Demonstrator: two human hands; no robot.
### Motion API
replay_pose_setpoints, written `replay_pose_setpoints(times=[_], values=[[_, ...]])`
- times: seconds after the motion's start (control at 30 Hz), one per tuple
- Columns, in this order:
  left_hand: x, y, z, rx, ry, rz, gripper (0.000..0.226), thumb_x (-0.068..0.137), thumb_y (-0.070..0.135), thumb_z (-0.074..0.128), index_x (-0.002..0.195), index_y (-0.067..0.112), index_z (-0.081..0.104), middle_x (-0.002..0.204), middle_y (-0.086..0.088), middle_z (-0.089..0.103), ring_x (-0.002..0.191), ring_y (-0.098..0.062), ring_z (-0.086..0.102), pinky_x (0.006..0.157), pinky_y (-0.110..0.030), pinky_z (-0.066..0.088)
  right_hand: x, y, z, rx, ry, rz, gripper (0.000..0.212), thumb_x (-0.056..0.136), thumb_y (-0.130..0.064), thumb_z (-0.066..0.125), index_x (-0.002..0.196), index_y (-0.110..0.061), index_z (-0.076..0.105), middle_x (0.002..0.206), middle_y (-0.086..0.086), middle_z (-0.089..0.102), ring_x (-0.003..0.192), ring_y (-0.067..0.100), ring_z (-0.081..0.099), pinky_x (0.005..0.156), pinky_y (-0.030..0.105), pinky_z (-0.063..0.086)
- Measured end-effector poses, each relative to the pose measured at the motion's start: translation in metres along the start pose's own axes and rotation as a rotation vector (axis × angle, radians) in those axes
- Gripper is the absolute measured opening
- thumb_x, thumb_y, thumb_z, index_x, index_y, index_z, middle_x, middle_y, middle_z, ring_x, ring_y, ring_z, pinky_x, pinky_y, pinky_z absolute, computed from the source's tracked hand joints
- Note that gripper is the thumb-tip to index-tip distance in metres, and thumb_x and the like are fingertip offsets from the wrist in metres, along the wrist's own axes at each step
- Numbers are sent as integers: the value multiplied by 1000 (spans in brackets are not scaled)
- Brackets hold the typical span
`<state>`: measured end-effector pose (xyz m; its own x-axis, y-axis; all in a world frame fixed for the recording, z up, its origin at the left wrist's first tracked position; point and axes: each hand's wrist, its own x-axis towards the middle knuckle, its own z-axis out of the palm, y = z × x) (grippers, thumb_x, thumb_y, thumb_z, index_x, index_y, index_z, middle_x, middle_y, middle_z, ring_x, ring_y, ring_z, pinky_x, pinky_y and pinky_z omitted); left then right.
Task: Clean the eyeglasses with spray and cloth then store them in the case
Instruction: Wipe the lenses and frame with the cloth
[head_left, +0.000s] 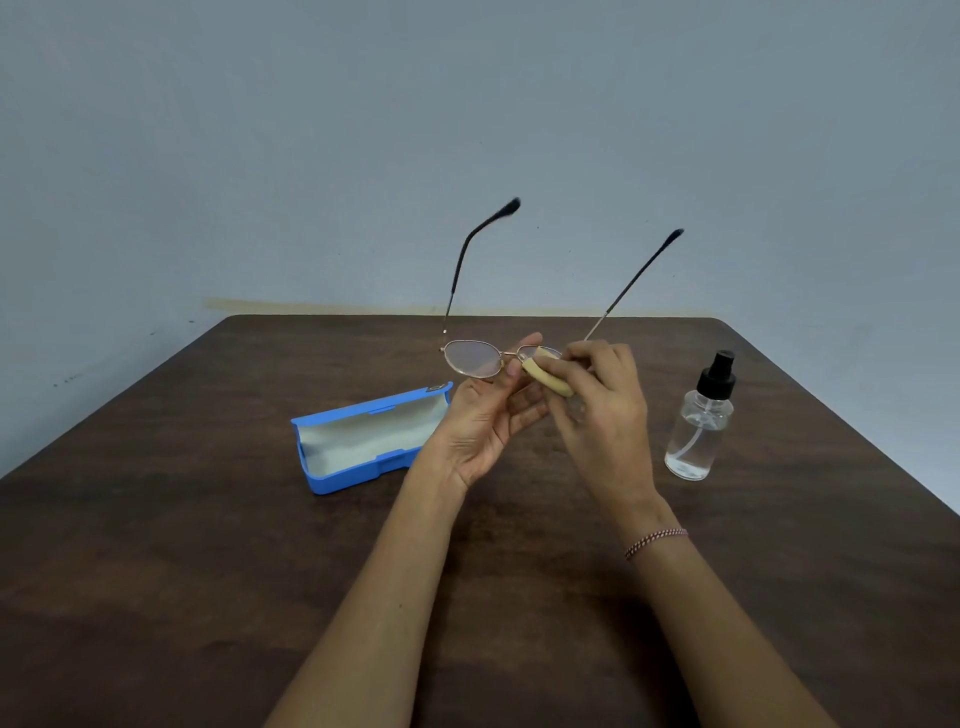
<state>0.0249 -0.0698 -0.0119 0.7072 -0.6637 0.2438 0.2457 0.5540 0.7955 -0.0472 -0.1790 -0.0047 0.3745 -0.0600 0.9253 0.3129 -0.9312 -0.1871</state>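
Note:
Gold-rimmed eyeglasses (474, 358) with dark temple tips are held above the table, temples unfolded and pointing away from me. My left hand (488, 415) pinches the frame near the bridge. My right hand (597, 395) presses a folded beige cloth (545, 376) against the right lens, which is mostly hidden by the cloth and fingers. An open blue case (363, 441) with a pale lining lies on the table left of my hands. A clear spray bottle (701, 421) with a black cap stands upright to the right.
The dark wooden table (208, 545) reaches to a grey wall at the back. Its far corners are rounded. A braided bracelet (655, 540) sits on my right wrist.

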Motion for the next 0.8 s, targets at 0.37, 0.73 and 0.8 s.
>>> replay_pose_setpoints(times=[0.37,0.73,0.8], values=[[-4,4,-5,20,19,84,69,50,39,89,110,19,61,99,-2,73,87,-13,70,70,-24,57,1,0,-4,206,-181,55,33,84,-5,66,116,-10,65,108,4,55,102,11,50,92,7,37],[-3,0,-1,200,-8,66,50,42,40,92,85,20,76,83,2,73,80,-11,70,66,-25,57,3,-10,-10,232,-120,57,34,83,8,56,105,-14,70,107,2,50,99,2,47,84,5,38],[-3,1,-1,180,-13,71,52,42,38,92,88,21,76,84,1,74,81,-12,70,66,-25,57,4,-8,-13,274,-161,125,31,88,1,54,106,-18,69,107,6,52,101,-11,43,83,3,36]])
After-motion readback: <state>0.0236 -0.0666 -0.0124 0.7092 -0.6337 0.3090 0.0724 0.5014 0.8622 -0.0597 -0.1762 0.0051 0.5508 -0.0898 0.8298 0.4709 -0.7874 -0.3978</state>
